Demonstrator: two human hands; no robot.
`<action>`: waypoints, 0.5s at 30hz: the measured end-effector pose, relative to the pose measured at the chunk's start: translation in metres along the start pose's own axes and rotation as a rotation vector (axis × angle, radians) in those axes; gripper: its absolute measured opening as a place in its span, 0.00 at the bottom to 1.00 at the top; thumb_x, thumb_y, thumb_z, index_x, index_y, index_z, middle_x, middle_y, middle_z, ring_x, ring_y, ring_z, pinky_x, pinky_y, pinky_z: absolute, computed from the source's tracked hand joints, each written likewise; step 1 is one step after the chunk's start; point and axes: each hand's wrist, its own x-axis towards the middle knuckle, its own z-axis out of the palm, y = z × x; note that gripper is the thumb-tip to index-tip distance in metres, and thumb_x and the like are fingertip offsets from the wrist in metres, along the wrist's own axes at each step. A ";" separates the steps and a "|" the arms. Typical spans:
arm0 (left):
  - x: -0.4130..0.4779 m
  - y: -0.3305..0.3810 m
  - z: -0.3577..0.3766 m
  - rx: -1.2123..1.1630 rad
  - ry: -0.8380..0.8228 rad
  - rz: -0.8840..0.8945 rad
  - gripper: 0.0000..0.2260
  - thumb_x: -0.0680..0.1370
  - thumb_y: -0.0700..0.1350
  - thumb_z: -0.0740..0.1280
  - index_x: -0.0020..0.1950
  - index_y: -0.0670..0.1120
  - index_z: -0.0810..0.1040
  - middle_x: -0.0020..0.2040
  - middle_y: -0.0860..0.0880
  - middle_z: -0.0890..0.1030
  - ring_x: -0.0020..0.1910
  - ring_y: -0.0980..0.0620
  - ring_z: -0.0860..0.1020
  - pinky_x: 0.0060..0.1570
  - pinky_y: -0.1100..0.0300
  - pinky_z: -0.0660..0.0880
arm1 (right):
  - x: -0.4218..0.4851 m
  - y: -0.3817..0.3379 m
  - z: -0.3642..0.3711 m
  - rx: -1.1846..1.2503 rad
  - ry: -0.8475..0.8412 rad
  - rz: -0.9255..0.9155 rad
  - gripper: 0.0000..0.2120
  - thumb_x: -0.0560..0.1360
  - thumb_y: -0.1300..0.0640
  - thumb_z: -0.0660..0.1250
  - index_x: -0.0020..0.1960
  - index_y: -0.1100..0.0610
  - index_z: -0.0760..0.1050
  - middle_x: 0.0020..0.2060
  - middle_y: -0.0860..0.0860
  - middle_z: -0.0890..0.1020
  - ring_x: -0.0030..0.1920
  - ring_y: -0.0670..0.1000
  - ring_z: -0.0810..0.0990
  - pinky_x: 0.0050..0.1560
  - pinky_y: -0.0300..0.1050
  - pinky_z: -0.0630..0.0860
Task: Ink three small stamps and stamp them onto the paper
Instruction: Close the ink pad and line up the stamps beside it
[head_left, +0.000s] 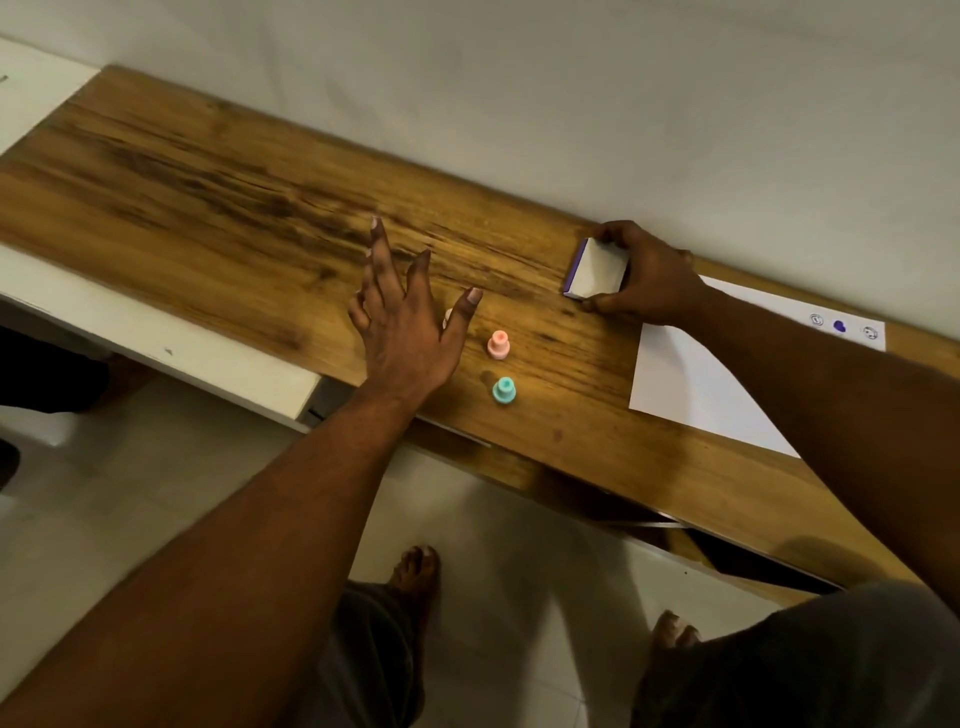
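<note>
Wooden table (218, 197), left hand (402, 332) splayed

The worktop (249, 208) is honey-brown wood with dark, streaky grain running along its length, against a plain pale grey wall (571, 78). On it stand a pink stamp (498, 345) and a teal stamp (504, 391), beside a white pad (596, 270) with a purple edge. The paper (691, 384) is white, with three small prints near its far edge: two thin purple outlines and one solid purple blot (839, 326) between them; the floor (519, 597) is pale tile.
</note>
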 end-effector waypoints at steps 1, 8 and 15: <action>0.000 -0.001 0.001 0.002 -0.006 -0.006 0.38 0.81 0.73 0.52 0.84 0.50 0.62 0.87 0.42 0.38 0.86 0.38 0.45 0.79 0.32 0.50 | 0.000 0.001 0.000 0.012 -0.002 -0.005 0.47 0.64 0.42 0.83 0.76 0.48 0.63 0.71 0.50 0.73 0.70 0.56 0.73 0.69 0.63 0.72; 0.001 -0.008 0.006 0.001 -0.026 -0.036 0.41 0.79 0.76 0.48 0.84 0.50 0.62 0.87 0.43 0.37 0.86 0.39 0.45 0.79 0.32 0.50 | 0.000 0.005 0.003 0.049 0.025 -0.036 0.48 0.65 0.46 0.84 0.77 0.53 0.64 0.71 0.53 0.73 0.68 0.56 0.74 0.65 0.52 0.76; 0.001 -0.008 0.006 0.008 -0.024 -0.032 0.40 0.80 0.75 0.49 0.84 0.50 0.62 0.87 0.43 0.37 0.86 0.38 0.46 0.79 0.31 0.50 | 0.003 0.005 -0.001 0.036 -0.012 -0.040 0.48 0.65 0.47 0.84 0.78 0.53 0.63 0.71 0.53 0.73 0.68 0.57 0.73 0.67 0.60 0.75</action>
